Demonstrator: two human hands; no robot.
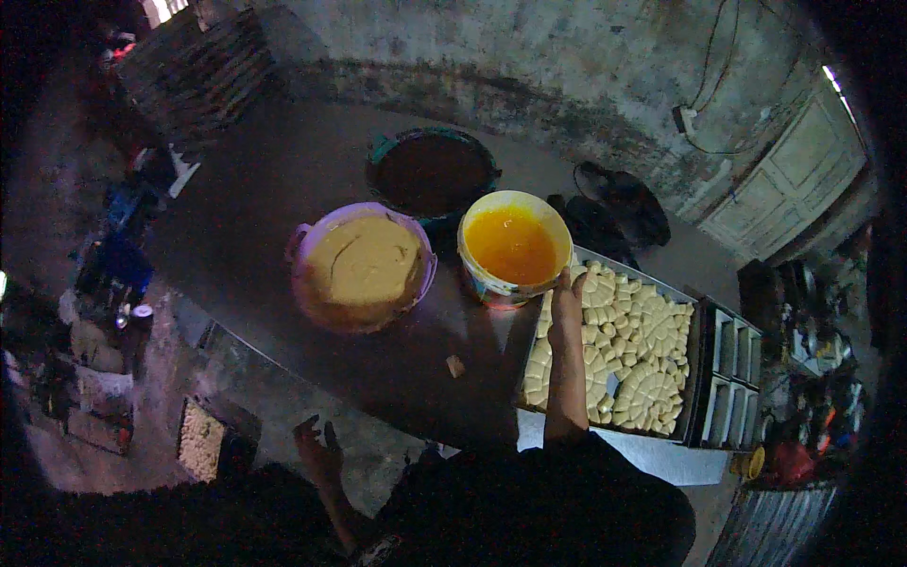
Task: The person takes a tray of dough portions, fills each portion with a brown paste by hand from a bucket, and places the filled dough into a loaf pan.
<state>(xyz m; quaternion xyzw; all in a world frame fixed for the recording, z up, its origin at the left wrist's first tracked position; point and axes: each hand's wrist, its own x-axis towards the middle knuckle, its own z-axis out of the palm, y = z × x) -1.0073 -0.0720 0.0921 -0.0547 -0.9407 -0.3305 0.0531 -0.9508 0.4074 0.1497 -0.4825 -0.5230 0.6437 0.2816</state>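
My right hand (567, 302) grips the right side of a white bucket (511, 244) of orange-yellow liquid on the table. Just right of it, a metal tray (652, 331) holds several shaped pale dough pieces, partly hidden by my forearm. A purple tub (364, 265) with smooth beige paste sits left of the bucket. Behind both is a teal-rimmed basin (430, 165) with dark contents. A small brown piece (454, 367) lies in front of the bucket. My left hand (318, 444) hangs beyond the table's near edge, fingers apart, holding nothing.
The dark table (236, 236) meets a stained wall with a cord and pale panelled door. Dark bags (624, 208) lie at the back. Empty moulds (730, 373) stand at the right. A tray of small pieces (201, 439) is low at left, among clutter and corrugated sheets.
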